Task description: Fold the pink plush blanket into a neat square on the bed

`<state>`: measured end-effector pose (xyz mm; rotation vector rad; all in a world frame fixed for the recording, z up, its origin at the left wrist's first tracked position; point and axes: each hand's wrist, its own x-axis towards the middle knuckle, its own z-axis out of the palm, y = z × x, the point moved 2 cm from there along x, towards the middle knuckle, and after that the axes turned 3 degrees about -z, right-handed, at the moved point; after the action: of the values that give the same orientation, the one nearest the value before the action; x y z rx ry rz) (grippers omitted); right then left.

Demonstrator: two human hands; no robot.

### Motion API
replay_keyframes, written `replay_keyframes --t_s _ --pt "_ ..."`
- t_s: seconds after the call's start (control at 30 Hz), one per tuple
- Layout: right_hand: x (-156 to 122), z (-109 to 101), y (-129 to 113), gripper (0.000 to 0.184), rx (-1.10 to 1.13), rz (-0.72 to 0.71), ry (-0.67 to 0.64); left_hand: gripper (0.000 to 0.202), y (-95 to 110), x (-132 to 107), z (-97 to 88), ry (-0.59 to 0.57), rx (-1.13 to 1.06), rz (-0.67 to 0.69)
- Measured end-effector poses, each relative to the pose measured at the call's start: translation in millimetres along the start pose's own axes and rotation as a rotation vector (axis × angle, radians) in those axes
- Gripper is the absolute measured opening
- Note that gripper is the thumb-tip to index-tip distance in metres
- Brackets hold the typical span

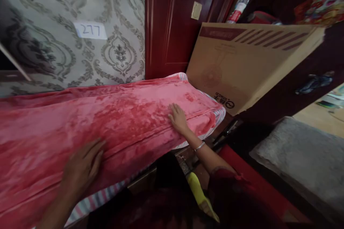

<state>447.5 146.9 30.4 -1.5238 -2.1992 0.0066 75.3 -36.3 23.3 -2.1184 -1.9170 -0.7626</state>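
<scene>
A pink-red plush blanket (113, 114) covers a bed from the left edge to the middle of the view. My left hand (83, 166) lies flat on it near the front edge, fingers stretched out. My right hand (177, 118) presses flat on the blanket near its right end, fingers spread, with a silver bracelet on the wrist. Neither hand holds anything. A striped sheet (96, 198) shows under the blanket along the bed's front edge.
A large flat cardboard box (242, 64) leans at the bed's right end against a dark red door (172, 18). A plastic bottle (242, 1) stands behind it. Patterned wallpaper with a "277" label (90, 30) backs the bed. A grey cushion (303, 157) lies at right.
</scene>
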Motion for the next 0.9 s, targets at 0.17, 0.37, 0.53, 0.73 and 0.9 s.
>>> replay_keyframes --t_s 0.17,0.37,0.53,0.73,0.9 --pt "13.8 -15.2 70.5 0.061 -0.177 0.273 -0.113 0.065 10.8 21.6 20.6 -0.055 0.111 -0.010" --pt "10.4 -5.9 101.1 0.059 -0.214 0.288 -0.215 0.068 -2.6 13.1 44.2 -0.074 0.125 0.030" --pt "29.5 -28.0 121.7 0.057 -0.190 0.352 -0.162 0.072 -11.9 9.9 50.9 -0.030 0.130 0.053" --pt "18.2 -32.5 177.0 0.062 -0.318 0.490 -0.122 0.067 -13.5 9.3 49.1 -0.070 0.195 0.036" --pt "9.8 -13.9 192.4 0.064 -0.339 0.463 -0.077 0.064 -10.5 7.6 45.1 -0.119 0.260 -0.007"
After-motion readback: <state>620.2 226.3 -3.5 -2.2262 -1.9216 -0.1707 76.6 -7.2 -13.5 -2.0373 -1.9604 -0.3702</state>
